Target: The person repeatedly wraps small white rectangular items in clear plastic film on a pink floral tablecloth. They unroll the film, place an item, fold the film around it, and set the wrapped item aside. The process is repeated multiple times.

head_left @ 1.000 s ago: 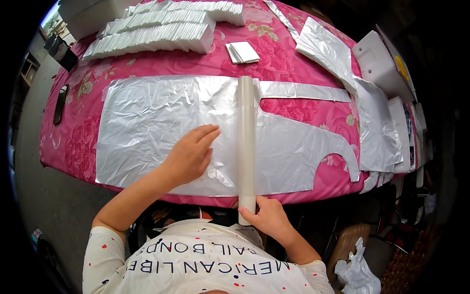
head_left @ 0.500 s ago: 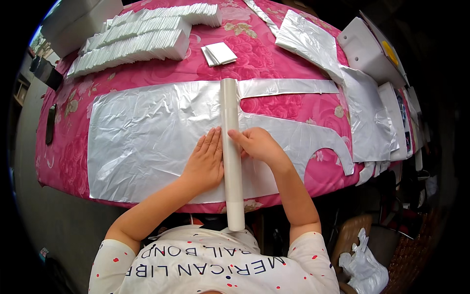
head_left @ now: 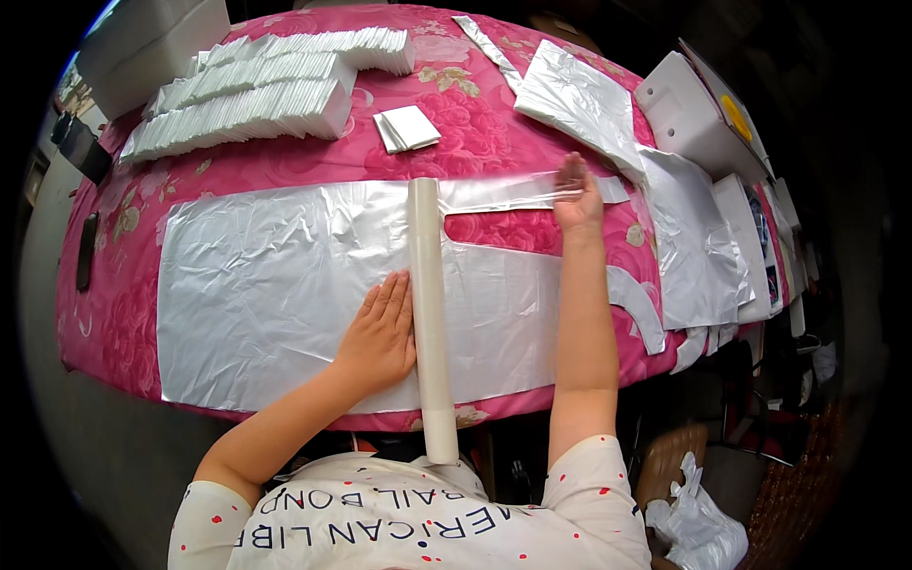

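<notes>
A thin white plastic apron (head_left: 275,285) lies spread over the table, its straps pointing right. Across it, running away from my body, rests a long beige tube (head_left: 428,304), its near end overhanging the table edge. My left hand (head_left: 376,334) lies flat on the apron with its fingers stretched, against the tube's left side. At the far right strap (head_left: 503,194) is my right hand (head_left: 577,198), palm up and fingers extended, somewhat blurred. The strap's film crosses that hand, and my forearm passes over the lower strap.
Rows of folded white packets (head_left: 237,114) stand far left, beside a white bin (head_left: 152,52). One small folded packet (head_left: 407,128) lies behind the tube. Film sheets (head_left: 579,95) and a white box (head_left: 689,114) occupy the right. A dark phone-like object (head_left: 87,252) lies at left.
My right hand has left the tube and reached far right to the upper strap. My left hand stays flat beside the tube. The view has shifted slightly.
</notes>
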{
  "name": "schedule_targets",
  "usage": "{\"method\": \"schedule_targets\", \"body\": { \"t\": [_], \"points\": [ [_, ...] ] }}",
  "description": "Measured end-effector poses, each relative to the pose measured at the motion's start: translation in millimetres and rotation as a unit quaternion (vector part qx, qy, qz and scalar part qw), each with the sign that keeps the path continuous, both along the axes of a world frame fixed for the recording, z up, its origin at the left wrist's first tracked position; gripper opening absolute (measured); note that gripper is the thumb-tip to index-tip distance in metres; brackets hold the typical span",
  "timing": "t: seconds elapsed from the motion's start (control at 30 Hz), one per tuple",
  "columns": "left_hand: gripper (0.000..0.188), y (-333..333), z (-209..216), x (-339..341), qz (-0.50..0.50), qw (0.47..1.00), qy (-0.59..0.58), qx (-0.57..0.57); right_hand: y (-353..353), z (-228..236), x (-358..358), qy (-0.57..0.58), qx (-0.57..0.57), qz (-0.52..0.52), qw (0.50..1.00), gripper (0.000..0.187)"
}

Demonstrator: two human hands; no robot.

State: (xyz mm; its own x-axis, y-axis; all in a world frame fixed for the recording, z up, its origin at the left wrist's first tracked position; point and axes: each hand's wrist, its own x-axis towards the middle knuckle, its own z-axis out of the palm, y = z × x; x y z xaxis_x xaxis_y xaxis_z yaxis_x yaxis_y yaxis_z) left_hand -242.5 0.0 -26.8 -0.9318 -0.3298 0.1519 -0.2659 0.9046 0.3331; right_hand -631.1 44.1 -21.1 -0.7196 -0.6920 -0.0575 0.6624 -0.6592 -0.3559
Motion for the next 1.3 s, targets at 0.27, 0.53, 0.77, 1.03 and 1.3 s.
{"method": "schedule_targets", "body": {
  "t": [0.27,0.53,0.77,1.03,1.3],
  "points": [
    [0.062,0,-9,2,0.002,1.0,0.026,0.004,15,127,59,0.259,0.161,-0.148,0.941,0.031],
    [0.058,2,-11,3,-0.002,0.995,0.098,-0.029,-122,44,357,0.721,0.144,0.084,0.673,0.029],
    [0.054,0,-36,-9,0.023,0.991,0.109,-0.074,-136,8,431,0.802,0.219,0.247,0.497,0.046],
    [0.049,-42,8,-11,0.061,0.851,0.312,0.417,-7,64,284,0.792,0.168,-0.004,0.586,0.035],
    [0.052,-88,10,-78,0.179,0.469,0.257,0.826,80,29,216,0.852,0.26,0.118,0.438,0.054]
  ]
}}
